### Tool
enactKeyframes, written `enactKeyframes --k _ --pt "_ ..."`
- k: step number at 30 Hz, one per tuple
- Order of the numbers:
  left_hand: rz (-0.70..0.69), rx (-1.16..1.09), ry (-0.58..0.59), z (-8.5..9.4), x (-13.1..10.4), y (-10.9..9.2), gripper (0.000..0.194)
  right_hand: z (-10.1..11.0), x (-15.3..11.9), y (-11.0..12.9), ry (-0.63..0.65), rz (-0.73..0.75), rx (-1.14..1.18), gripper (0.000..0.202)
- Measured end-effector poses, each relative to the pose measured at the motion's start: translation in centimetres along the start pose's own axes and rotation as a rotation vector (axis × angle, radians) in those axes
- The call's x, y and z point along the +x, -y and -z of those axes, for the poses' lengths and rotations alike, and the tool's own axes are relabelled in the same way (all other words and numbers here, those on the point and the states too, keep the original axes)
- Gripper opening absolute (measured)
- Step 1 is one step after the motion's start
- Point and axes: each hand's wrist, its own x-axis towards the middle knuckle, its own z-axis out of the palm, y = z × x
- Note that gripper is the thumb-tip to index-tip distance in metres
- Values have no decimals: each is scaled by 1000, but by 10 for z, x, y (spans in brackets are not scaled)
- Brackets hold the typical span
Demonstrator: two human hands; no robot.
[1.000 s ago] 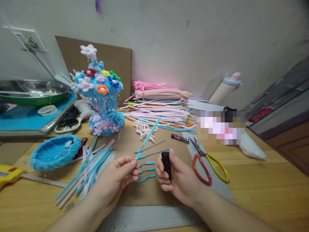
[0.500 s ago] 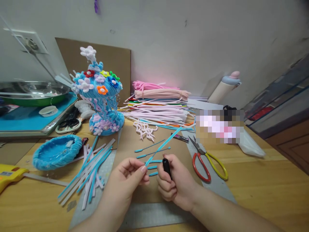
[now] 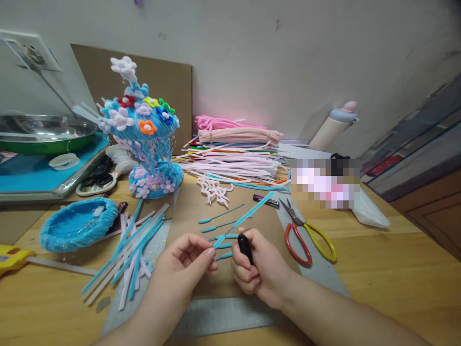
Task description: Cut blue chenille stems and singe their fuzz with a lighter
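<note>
Between the thumb and fingers of my left hand (image 3: 182, 271) is the lower end of a light blue pipe cleaner (image 3: 255, 208). It slants up to the right, and its stretch near my fingertips looks thinner. My right hand (image 3: 264, 276) is wrapped round a black-handled tool (image 3: 245, 249); its working end is hidden in the fist. Just beyond my hands, several short blue pipe cleaner pieces (image 3: 219, 226), some with thin dark stems, lie on a brown cardboard sheet (image 3: 205, 283). A bunch of curled pale pink pieces (image 3: 215, 190) rests farther back on it.
Scissors (image 3: 298, 221) with red and yellow handles lie open at right. Left are loose strips (image 3: 133, 250), a blue fuzzy dish (image 3: 50, 235) and a yellow tool (image 3: 12, 259). A flowered blue pipe cleaner ornament (image 3: 140, 129) and pipe cleaner bundles (image 3: 237, 137) stand behind.
The view has shifted slightly. The blue pipe cleaner near my left fingertips now looks thinner. Both hands keep the same grips.
</note>
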Motion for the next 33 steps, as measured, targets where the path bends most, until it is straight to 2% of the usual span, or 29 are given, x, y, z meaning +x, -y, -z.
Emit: enactKeyframes --k 6,13,23,28,33 --pt "4 -1 52 0 0 4 19 0 0 1 21 15 -24 51" --pt "27 29 32 -3 -3 -6 19 -1 -1 2 22 -18 -54 50" --pt "37 33 54 -2 -2 -4 20 -1 -2 4 17 5 -70 47" --pt "50 34 76 -2 -3 -5 19 -2 -1 5 -25 20 -102 45" --pt "60 40 107 -2 -3 -5 20 -2 -1 5 -91 102 -147 41"
